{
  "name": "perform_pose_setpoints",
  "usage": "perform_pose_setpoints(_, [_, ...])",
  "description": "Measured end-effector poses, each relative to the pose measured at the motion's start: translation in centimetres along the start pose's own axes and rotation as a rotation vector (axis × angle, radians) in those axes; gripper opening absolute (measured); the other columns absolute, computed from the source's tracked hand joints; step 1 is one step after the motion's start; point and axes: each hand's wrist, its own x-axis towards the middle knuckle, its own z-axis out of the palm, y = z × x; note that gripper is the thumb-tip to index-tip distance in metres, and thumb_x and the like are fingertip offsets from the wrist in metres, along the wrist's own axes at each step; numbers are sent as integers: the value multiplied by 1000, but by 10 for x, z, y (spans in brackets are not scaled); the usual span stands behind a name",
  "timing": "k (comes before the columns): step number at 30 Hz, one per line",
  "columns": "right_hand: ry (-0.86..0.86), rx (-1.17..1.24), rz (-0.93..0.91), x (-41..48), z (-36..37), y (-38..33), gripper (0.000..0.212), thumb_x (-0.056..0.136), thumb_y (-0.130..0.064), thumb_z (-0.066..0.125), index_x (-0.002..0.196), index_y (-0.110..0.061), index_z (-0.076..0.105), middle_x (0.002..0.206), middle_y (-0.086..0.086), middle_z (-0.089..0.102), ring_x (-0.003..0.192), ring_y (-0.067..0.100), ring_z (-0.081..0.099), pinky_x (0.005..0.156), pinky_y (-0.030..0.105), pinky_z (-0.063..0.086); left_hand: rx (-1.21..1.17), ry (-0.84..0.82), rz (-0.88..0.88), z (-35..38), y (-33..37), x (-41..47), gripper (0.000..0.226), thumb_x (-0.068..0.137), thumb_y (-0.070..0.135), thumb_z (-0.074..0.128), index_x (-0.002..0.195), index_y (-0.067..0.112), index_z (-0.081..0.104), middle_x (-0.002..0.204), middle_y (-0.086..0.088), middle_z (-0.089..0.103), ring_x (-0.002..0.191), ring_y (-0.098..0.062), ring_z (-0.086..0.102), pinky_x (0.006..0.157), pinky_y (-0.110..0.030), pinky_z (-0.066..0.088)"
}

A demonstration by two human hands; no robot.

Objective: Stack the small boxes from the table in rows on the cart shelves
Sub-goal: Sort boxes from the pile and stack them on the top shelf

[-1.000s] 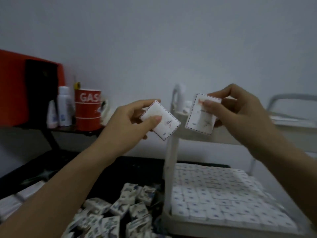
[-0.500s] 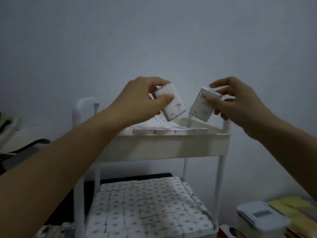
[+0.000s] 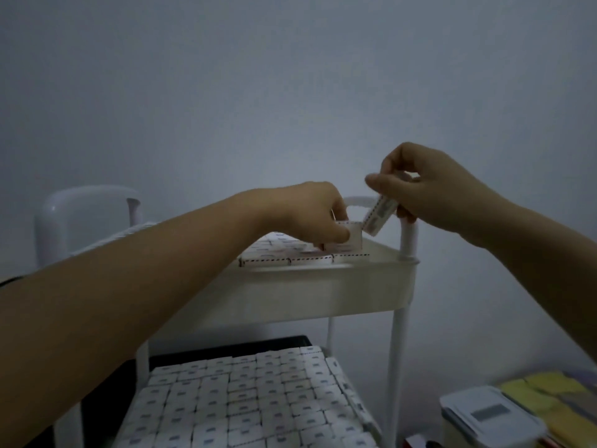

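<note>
- The footage is dim and soft. I read the print on the boxes only as dark smudges, with no legible lettering.
- Far left of both grips is the white cart handle [image 3: 87, 202]. The person's left forearm hides its lower end.
- The left hand [image 3: 307, 215] has its fingers curled down over a small box [image 3: 351, 238], with the thumb on the near face. The hand covers most of the box and only its right end shows. The box stands on edge, and I cannot tell whether its base touches the row beneath.
- Directly under that grip is the top-shelf row [image 3: 290, 258] of flat white boxes with a dashed dark-and-red border. The hand and the tray rim [image 3: 323, 286] hide the rows behind it.
- Just right of the left grip, the right hand [image 3: 433, 192] pinches a second box [image 3: 378, 216] by its upper end, between thumb and curled fingers. This box is tilted, with the same dashed border. Its lower corner hangs close to the small box, and I cannot make out whether they touch.
- Well below both grips, the lower-shelf boxes [image 3: 245, 399] are packed in tight rows. Each is white with a small dark centre mark, and the frame cuts off the nearest rows.
- Low and right of the right grip is a lidded white container [image 3: 484, 415], cut off at the bottom. The yellow items [image 3: 549, 391] behind it are too blurred to identify.
</note>
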Motion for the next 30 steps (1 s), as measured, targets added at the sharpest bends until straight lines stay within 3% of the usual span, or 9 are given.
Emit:
perform_pose_setpoints(2, [-35, -102, -31, 5, 1, 6, 16, 87, -26, 64, 99, -28, 54, 101, -6, 63, 75, 12, 64, 56, 22, 52, -16, -30, -3, 1, -3, -2, 24, 85, 27, 59, 104, 21, 72, 96, 7, 73, 86, -6, 68, 85, -31, 56])
perform_pose_setpoints(4, [-89, -199, -51, 9, 4, 9, 38, 86, -20, 67, 116, -32, 48, 110, -11, 55, 80, 7, 60, 50, 15, 49, -45, -71, -11, 2, -5, -5, 24, 84, 25, 60, 104, 22, 74, 106, 6, 71, 95, -10, 65, 90, -33, 54])
perform_pose_setpoints(8, [-102, -252, -58, 14, 14, 10, 46, 82, -28, 75, 118, -30, 46, 96, -15, 56, 85, 2, 59, 61, 15, 47, -161, -129, -75, 3, -9, -11, 24, 87, 24, 61, 108, 26, 74, 123, 7, 62, 109, -15, 56, 93, -28, 46])
perform_pose_setpoints(13, [-274, -301, -116, 19, 26, 6, 25, 83, -24, 74, 107, -27, 65, 101, -11, 68, 92, 3, 63, 83, 19, 50, -241, 62, -100, 6, -10, -18, 16, 83, 16, 66, 89, 25, 78, 95, 11, 73, 96, -6, 63, 84, -22, 50])
perform_pose_setpoints(17, [-446, -237, -102, 20, 32, 3, 22, 87, -18, 70, 101, -33, 65, 96, -22, 66, 86, -6, 63, 68, 7, 48, -250, 191, -66, 1, -14, -28, 25, 83, 6, 58, 80, 24, 75, 77, 14, 74, 70, 7, 62, 61, -11, 43])
perform_pose_setpoints(20, [-573, -237, -87, 18, 39, 2, 23, 90, -17, 66, 94, -39, 66, 93, -24, 66, 86, -8, 63, 74, 6, 47, -190, 280, -48, -5, -18, -39, 33, 81, 5, 51, 76, 27, 75, 74, 18, 72, 74, 5, 63, 71, -14, 50])
perform_pose_setpoints(25, [-521, -362, -80, 14, 47, 6, 30, 95, -22, 54, 94, -49, 67, 92, -28, 62, 94, -2, 58, 95, 29, 45, -207, 334, -42, -2, -27, -53, 34, 81, 3, 51, 75, 27, 75, 71, 20, 71, 72, 7, 63, 65, -9, 50])
perform_pose_setpoints(28, [-445, -302, -19, 9, 50, 12, 28, 95, -19, 53, 105, -42, 65, 97, -27, 68, 96, -7, 60, 94, 22, 45, -215, 348, -35, 0, -28, -64, 37, 80, 2, 49, 71, 29, 73, 71, 21, 70, 74, 5, 64, 69, -10, 51])
perform_pose_setpoints(30, [-429, -258, 45, 6, 54, 15, 25, 98, -22, 49, 108, -37, 67, 98, -25, 65, 92, -7, 56, 79, 12, 39, -215, 358, -33, 1, -28, -70, 37, 79, 3, 49, 70, 30, 72, 70, 21, 70, 75, -2, 65, 72, -18, 52])
